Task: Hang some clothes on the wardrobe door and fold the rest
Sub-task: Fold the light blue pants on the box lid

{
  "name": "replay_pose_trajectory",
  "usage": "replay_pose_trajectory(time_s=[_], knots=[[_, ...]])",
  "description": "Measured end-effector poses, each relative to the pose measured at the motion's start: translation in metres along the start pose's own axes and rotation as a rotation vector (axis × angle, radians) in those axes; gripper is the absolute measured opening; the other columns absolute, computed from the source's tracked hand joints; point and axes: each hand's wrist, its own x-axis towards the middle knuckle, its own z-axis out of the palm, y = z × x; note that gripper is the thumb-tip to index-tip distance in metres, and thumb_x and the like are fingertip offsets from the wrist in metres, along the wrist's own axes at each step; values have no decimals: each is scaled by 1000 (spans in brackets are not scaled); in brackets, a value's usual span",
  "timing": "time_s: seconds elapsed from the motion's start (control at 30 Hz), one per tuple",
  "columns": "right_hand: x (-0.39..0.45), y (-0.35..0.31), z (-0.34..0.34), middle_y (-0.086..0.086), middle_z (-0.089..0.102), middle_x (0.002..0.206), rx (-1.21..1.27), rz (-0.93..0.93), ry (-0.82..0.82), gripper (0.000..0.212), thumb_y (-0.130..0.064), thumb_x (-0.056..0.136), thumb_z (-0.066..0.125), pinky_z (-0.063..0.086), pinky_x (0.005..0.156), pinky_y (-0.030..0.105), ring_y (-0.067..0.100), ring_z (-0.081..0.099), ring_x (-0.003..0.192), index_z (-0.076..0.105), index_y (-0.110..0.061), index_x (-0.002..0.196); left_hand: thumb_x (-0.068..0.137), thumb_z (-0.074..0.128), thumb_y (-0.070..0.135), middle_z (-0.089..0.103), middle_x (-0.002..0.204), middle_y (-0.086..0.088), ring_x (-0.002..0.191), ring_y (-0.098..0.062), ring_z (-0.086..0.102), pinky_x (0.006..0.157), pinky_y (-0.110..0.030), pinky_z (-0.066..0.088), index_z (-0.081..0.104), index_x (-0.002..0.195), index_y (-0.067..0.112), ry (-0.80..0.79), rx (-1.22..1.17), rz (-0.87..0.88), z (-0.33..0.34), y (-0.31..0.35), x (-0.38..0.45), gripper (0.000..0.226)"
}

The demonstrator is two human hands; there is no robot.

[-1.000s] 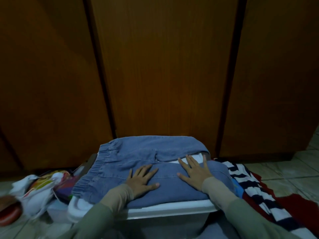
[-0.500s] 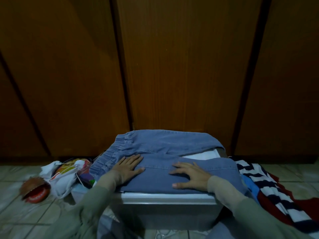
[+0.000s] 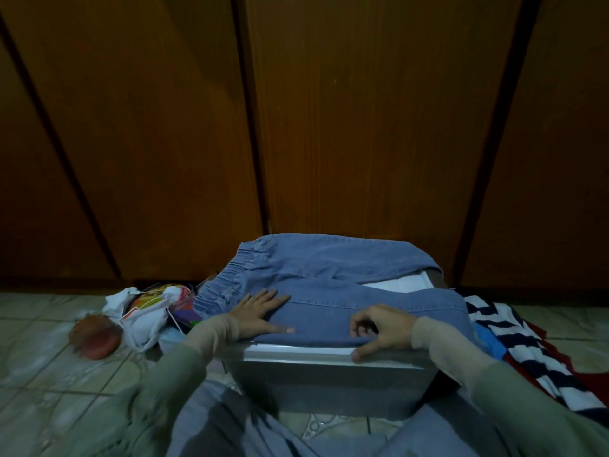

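Blue denim trousers with an elastic waistband lie spread across the top of a white plastic box, waistband to the left. My left hand lies flat on the denim near the waistband, fingers straight. At the near edge of the trousers my right hand pinches the cloth, fingers curled on top and thumb underneath against the box rim. Behind stand the brown wooden wardrobe doors, all closed.
A striped navy, white and red garment lies on the tiled floor to the right of the box. To the left sit a white printed bag and a reddish round object. My own lap in blue cloth fills the foreground.
My right hand slid back to the near edge of the trousers and curled onto the cloth. My left hand stayed flat on the denim. The view shifted left and pulled back.
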Motion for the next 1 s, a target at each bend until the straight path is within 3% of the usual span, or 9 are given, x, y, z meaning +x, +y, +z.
replay_pose_trajectory(time_s=[0.17,0.3,0.37,0.43,0.53,0.7,0.87,1.0], knots=[[-11,15,-10,-11,48,72,-25,42,49,22,-38,87,64,35,63,17,3,45,69,49,-32,71,22,38,102,-13,158,4,143,-24,-17,109,-55,-19,11,126,67,-100,-58,138,-5,-4,-15,113],[-18,29,-16,-4,53,92,-44,38,102,17,-32,90,60,38,75,22,12,49,87,45,-38,84,32,51,95,1,158,9,145,-21,-5,115,-57,-6,27,101,85,-97,-186,152,-9,-7,-17,74],[-18,33,-17,-2,55,96,-55,70,85,10,-33,89,61,39,77,20,15,50,90,51,-31,91,53,60,76,10,157,7,145,-22,4,118,-51,5,37,110,72,-58,-228,121,-13,-3,-20,62],[-17,36,-19,4,57,92,-67,118,61,19,-36,88,62,41,79,27,19,52,88,57,-18,92,75,63,45,17,155,3,143,-21,16,119,-40,14,40,127,48,-27,-201,77,-15,3,-23,57],[-21,37,-24,-2,44,72,1,136,90,28,-36,90,60,33,67,25,13,43,72,48,-19,70,88,61,17,30,150,-1,137,-20,30,114,-32,22,34,141,25,48,-51,13,-14,8,-24,61],[-22,38,-29,7,59,94,175,159,227,32,-34,95,51,38,80,28,19,54,89,60,-3,93,95,48,14,52,132,-9,121,-25,50,103,-34,40,48,131,17,167,160,-96,-19,18,-17,36],[-20,26,-39,-1,61,110,280,199,228,35,-38,96,46,42,93,26,15,56,101,62,-11,113,94,42,5,55,128,-15,119,-29,51,100,-33,41,55,121,6,172,260,-204,-36,22,-8,31],[-16,26,-46,13,64,114,315,208,210,51,-40,94,48,46,86,24,22,60,98,60,5,112,93,40,6,50,133,-16,122,-29,48,97,-29,37,52,122,2,127,204,-221,-54,19,-9,31]])
